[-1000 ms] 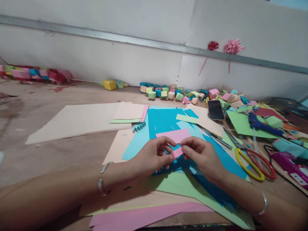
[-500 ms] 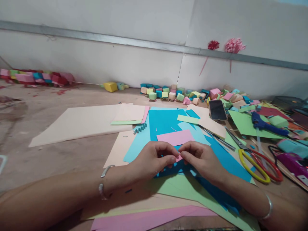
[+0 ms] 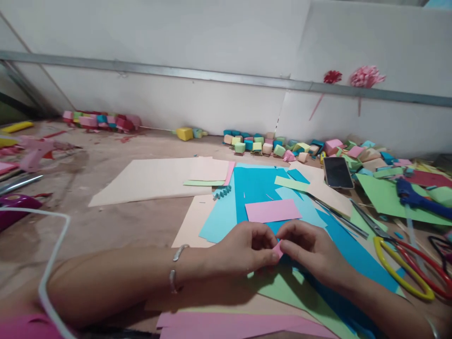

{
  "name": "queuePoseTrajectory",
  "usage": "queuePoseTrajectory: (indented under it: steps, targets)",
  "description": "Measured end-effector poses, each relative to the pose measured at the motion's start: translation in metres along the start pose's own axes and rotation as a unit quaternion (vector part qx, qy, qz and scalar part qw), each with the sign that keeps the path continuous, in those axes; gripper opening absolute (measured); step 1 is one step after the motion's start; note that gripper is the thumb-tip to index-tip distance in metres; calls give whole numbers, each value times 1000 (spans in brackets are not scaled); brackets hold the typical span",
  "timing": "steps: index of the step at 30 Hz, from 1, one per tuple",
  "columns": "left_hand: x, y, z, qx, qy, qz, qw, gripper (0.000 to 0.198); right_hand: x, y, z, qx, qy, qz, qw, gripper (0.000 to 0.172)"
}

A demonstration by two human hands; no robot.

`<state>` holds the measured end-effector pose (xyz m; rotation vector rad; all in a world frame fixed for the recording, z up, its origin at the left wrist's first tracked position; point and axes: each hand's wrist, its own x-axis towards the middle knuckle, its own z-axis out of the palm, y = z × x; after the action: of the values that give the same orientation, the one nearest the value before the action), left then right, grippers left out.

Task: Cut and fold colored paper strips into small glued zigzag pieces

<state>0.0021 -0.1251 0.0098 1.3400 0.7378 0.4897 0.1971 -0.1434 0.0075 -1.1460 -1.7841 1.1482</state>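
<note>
Far left, on the table (image 3: 106, 226): a white wire (image 3: 52, 245) loops up at the near edge, with a purple tool (image 3: 14, 207) just behind it and a pink glue gun (image 3: 35, 149) farther back. A chain of cubes (image 3: 99, 120) lies along the wall. A cream sheet (image 3: 151, 181) lies flat, mid-table.

Centre: the left forearm lies across the table, with a bracelet (image 3: 175, 268) at the wrist. Left hand (image 3: 243, 252): fingers curled in, thumb and forefinger pinched on the pink scrap (image 3: 278, 249). The scrap is small, held just above the blue sheet (image 3: 257, 188), between the two hands. Right hand (image 3: 314, 254): fingers likewise bent close, tips gripping the scrap's other side, so the hands meet at the fingertips. A pink slip (image 3: 272, 210) lies flat on the blue, just beyond the hands. A green sheet (image 3: 282, 292) lies under the wrists, and pink strips (image 3: 229, 325) lie nearest the body. A second run of cubes (image 3: 268, 143) is back by the wall.

Right: a phone (image 3: 338, 172) lies face up, dark. Scissors (image 3: 402, 263) with yellow and red loops lie near the right forearm. A blue glue gun (image 3: 420, 197) lies on green paper. Paper flowers (image 3: 367, 76) are stuck on the wall.
</note>
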Motion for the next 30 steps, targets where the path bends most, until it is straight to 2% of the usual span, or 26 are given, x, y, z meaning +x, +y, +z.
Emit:
queuePoseTrajectory:
  steps: [2,5,6,8,10,11,12,14,17,19,22,24,27,30]
  targets:
    - [-3,-1,1,27,-19,12,999,38,-2,-3,-1,-29,-14,-25,999,4]
    - [-10,0,2,164,-43,93,981,21,-7,-10,-3,-78,-64,-150,984,10]
    - [-13,0,1,235,-50,144,960,14,-9,-12,-4,-95,-86,-203,971,12]
    - [-17,2,-1,368,-88,268,886,0,-11,-13,-3,-128,-121,-300,938,12]
    - [-19,5,-4,449,-127,363,807,8,-13,-11,-3,-165,-136,-360,908,5]
    - [-19,6,-6,470,-139,390,780,10,-13,-9,-2,-180,-138,-377,898,5]
    - [-19,7,-8,485,-147,403,762,11,-13,-7,-2,-194,-138,-387,891,10]
    - [-18,10,-10,505,-152,403,748,10,-11,-5,-2,-216,-132,-393,884,18]
    - [-16,10,-11,522,-122,374,757,5,-7,-3,-4,-225,-109,-397,883,16]
    - [-13,7,-13,504,-73,351,786,11,-3,-3,-7,-227,-75,-385,891,8]
    - [-7,4,-18,437,16,337,834,19,3,-2,-11,-210,-5,-350,913,21]
    - [-2,5,-21,401,64,323,855,19,7,1,-14,-173,32,-295,939,21]
    - [5,10,-24,356,130,274,884,19,12,7,-19,-85,90,-161,979,10]
    - [9,11,-25,308,164,236,907,28,17,11,-20,9,129,-53,990,9]
